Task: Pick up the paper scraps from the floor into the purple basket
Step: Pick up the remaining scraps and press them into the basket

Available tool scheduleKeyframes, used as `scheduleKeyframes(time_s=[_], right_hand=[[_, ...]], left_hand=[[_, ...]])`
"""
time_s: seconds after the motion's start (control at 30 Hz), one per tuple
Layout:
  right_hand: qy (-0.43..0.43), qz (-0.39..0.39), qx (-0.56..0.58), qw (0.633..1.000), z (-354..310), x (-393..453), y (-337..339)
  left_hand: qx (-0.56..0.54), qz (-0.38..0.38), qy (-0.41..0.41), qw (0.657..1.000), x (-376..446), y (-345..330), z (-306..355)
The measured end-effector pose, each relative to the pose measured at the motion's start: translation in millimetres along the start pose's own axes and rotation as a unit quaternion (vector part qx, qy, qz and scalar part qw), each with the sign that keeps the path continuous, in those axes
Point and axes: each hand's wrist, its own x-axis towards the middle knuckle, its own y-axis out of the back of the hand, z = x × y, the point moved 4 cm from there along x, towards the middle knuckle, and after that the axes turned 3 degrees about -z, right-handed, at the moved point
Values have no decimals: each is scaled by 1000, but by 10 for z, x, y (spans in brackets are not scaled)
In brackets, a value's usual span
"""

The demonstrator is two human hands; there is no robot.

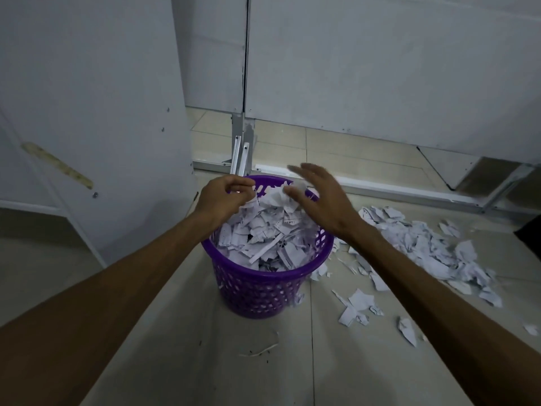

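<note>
From the head camera, both hands are hovering over the far rim of the purple basket (265,285), which is standing on the tiled floor (181,332) and is already heaped with paper scraps (263,238). The left hand (222,197) is curling its fingers, and a bit of white paper seems to be showing at its fingertips, though whether it is really pinching it I cannot tell. The right hand (319,197) is spreading wide with fingers nearly straight, and a crumpled wad (285,194) is sitting just under its palm, apparently dropping free or being pressed down. To the right of that open hand, well clear of the basket, a large pile of scraps (424,244) is lying on the floor, with loose pieces (358,303) trailing nearer the person. The likely trouble is overflow: the heap is rising to the rim, so new handfuls may be sliding off and falling back beside the basket unless the load is pressed down first.
</note>
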Motion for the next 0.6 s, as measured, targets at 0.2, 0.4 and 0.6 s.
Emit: scheduleKeyframes(time_s=[0.2,0.4,0.6], right_hand=[[29,-338,-130,932,-85,-135,-718],[-31,-444,-204,872,36,-86,-1041],[-39,-371,-79,925,-4,-23,-832]], left_hand=[[26,-5,-5,1000,39,-19,-86],[41,3,-15,999,55,-58,-90],[32,-9,-6,999,78,-84,-102]])
